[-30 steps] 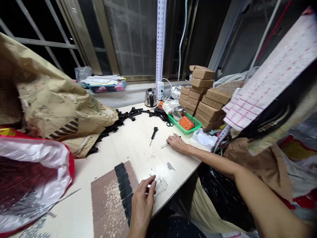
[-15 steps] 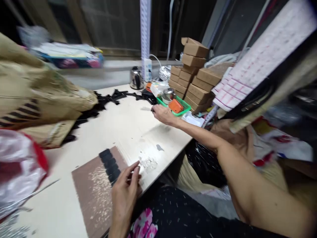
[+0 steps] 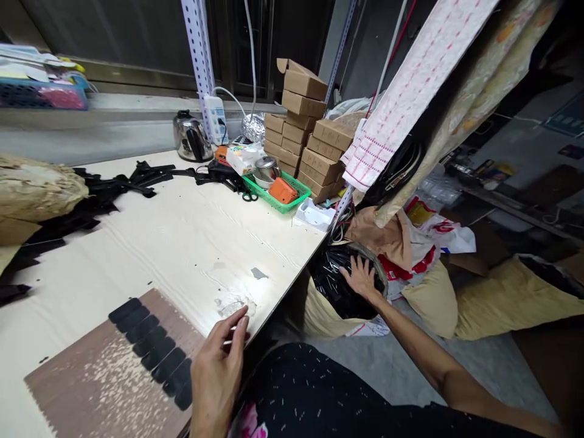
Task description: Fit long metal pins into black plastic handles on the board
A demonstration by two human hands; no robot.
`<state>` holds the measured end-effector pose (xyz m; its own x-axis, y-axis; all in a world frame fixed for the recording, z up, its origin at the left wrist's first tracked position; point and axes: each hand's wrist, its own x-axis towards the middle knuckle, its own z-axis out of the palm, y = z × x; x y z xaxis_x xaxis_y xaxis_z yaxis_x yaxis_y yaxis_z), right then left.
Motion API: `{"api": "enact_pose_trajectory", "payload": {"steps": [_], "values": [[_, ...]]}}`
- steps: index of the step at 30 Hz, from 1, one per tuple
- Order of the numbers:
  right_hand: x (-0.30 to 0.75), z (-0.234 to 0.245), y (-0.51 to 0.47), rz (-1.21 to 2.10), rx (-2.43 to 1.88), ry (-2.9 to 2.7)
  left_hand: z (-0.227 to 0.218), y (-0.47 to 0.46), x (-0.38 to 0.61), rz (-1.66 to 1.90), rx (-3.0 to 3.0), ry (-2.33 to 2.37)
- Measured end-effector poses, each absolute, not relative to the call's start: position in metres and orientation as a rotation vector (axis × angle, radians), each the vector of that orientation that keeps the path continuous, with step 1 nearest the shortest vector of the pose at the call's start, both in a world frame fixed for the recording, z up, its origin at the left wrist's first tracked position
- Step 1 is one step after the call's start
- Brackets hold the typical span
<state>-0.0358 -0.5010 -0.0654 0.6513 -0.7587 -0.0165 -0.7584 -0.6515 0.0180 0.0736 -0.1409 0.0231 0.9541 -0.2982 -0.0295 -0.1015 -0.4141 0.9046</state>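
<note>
My left hand [image 3: 219, 365] rests at the near edge of the pale wooden table [image 3: 182, 243], fingers together, pinching something small I cannot make out. It lies beside a brown board [image 3: 95, 377] carrying a row of several black oval pieces [image 3: 150, 350]. My right hand [image 3: 362, 277] reaches down off the table's right side, fingers spread flat on a sack of black parts [image 3: 337, 280] on the floor.
A pile of black strips [image 3: 91, 194] and a crumpled paper bag [image 3: 31, 194] lie at the left. At the back stand a kettle [image 3: 189, 137], a green basket [image 3: 278, 194] and stacked cardboard boxes [image 3: 301, 134]. Cloth hangs at the right over bags on the floor.
My right hand left the table top near the green basket and dropped to the sack on the floor. The view swung right; the left hand stayed at the table edge.
</note>
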Motion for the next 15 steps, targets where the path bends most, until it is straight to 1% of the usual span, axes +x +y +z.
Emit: {"api": "enact_pose_trajectory", "payload": {"steps": [3, 6, 10, 15], "values": [[0.000, -0.065, -0.515, -0.054, 2.883, -1.177, 0.022, -0.138, 0.075, -0.204, 2.044, -0.208], [0.026, -0.072, -0.519, -0.159, 2.965, -1.020, 0.022, -0.142, 0.073, -0.207, 2.061, -0.238], [0.021, -0.085, -0.520, -0.271, 2.992, -1.023, 0.017, -0.143, 0.072, -0.243, 2.108, -0.268], [0.011, -0.079, -0.538, -0.261, 2.967, -1.146, 0.014, -0.150, 0.073, -0.267, 2.146, -0.212]]}}
